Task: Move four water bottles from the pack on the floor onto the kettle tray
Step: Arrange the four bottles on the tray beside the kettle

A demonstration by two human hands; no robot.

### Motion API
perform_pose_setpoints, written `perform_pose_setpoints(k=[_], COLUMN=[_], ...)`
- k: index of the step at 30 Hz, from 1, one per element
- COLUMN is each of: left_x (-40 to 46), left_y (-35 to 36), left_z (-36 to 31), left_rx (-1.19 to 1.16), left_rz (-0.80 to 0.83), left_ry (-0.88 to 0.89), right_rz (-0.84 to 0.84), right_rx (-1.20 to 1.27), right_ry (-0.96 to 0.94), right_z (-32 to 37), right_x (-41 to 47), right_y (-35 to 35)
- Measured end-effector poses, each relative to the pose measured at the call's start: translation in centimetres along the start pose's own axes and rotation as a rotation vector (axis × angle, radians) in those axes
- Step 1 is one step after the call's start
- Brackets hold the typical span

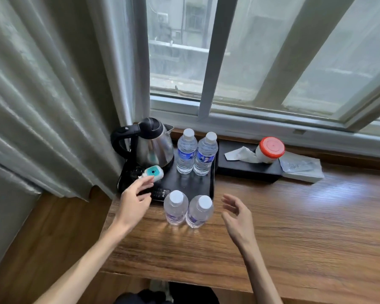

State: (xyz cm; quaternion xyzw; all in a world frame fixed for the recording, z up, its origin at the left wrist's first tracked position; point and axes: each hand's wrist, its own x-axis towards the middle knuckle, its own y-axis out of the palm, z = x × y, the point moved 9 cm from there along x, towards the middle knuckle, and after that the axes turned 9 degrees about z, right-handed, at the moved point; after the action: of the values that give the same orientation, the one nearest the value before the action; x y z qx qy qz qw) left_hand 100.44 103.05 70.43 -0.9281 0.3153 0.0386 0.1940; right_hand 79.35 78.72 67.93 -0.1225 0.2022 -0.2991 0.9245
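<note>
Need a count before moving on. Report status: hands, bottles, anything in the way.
Left hand open by the plug; right hand open. Two back bottles on tray; front pair at tray's edge, seating unclear. Nothing blocking.

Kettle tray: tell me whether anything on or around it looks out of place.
Two bottles stand upright on the tray beside the kettle. The other two stand on the wood at the tray's near edge, not clearly on it. Both hands are open and empty. Nothing is spilled or tipped.
</note>
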Motion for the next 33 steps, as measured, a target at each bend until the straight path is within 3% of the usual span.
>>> perform_pose_setpoints(k=[5, 7, 16, 27, 33], left_x=[-2.6, -2.9, -3.0, -2.8, -2.6], left_y=[4.6, 5.7, 7.5, 7.1, 6.3], left_z=[3.0, 3.7, 2.6, 2.1, -1.0], left_rx=[0.007, 0.035, 0.025, 0.051, 0.037], left_rz=[0.301, 0.343, 0.198, 0.109, 0.063], left_ry=[-0.035, -0.028, 0.017, 0.034, 0.087], right_rz=[0.115, 0.159, 0.138, 0.023, -0.005], right_rx=[-0.001, 0.019, 0.088, 0.062, 0.084], right_ry=[0.085, 0.081, -0.04, -0.063, -0.139], right_z=[-3.0, -3.0, -1.0, -0.9, 2.6], right_x=[-2.9, -3.3, -2.4, -2.4, -2.1], right_y=[3.5, 4.9, 7.9, 6.8, 5.0])
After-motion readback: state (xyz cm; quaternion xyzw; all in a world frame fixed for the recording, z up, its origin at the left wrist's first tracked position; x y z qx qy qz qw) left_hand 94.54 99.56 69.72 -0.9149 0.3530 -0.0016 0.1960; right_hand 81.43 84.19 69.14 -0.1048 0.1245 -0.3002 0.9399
